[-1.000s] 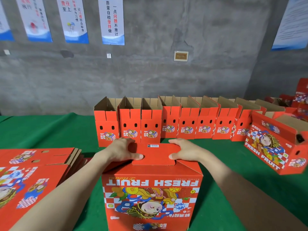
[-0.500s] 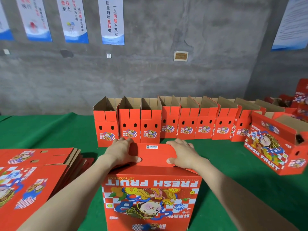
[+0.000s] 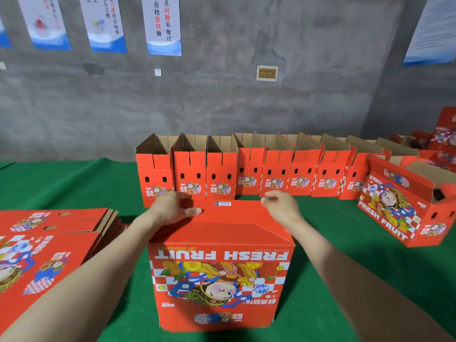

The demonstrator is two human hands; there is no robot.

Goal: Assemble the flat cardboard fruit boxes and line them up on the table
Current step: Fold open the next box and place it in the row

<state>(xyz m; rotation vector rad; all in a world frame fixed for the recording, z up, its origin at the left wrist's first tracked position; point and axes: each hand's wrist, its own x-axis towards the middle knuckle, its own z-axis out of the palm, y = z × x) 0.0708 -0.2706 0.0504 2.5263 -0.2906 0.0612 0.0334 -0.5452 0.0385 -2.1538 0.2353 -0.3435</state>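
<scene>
Since the frame before, our right hand (image 3: 281,206) has come up off the closing flap (image 3: 229,214). It now hangs just above the flap's right end, fingers loosely curled and holding nothing. Our left hand (image 3: 172,208) has stayed down at the flap's left end, thumb laid flat across the cardboard and pressing. We cannot see whether its fingers hook over the far edge.

The box (image 3: 222,267) stands upside down on the green table (image 3: 345,267) right in front of us, print inverted, its base flaps folded shut on top. We judge the base-closing step as good as finished.

The next move calls for both hands on the box's sides to turn it open end up. It then has to be carried to the row of assembled boxes (image 3: 246,174) along the far edge and set square against 1 end. After that, another sheet comes from the stack of flat boxes (image 3: 49,230) on our left.
</scene>
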